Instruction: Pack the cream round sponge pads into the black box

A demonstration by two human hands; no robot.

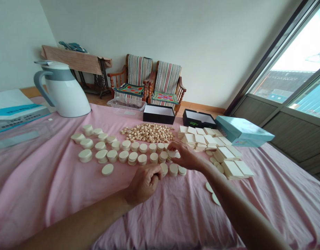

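Observation:
My left hand (146,181) is curled into a fist just in front of the rows of discs, beside a short stack of pale round wooden discs (164,168). Whatever may lie inside its fingers is hidden. Farther right, my right hand (186,156) reaches in over the rows, thumb and fingers apart, around a disc stack (171,155). Whether it touches that stack I cannot tell. Two more stacks, a left one (173,169) and a right one (182,170), stand below this hand. A lone disc (107,169) lies at the near left.
Behind the rows is a heap of small wooden pieces (149,132). Square wooden tiles (198,139) are piled at right, near black boxes (159,119) and a light blue box (244,130). A white jug (67,92) stands at left on the pink cloth (71,194).

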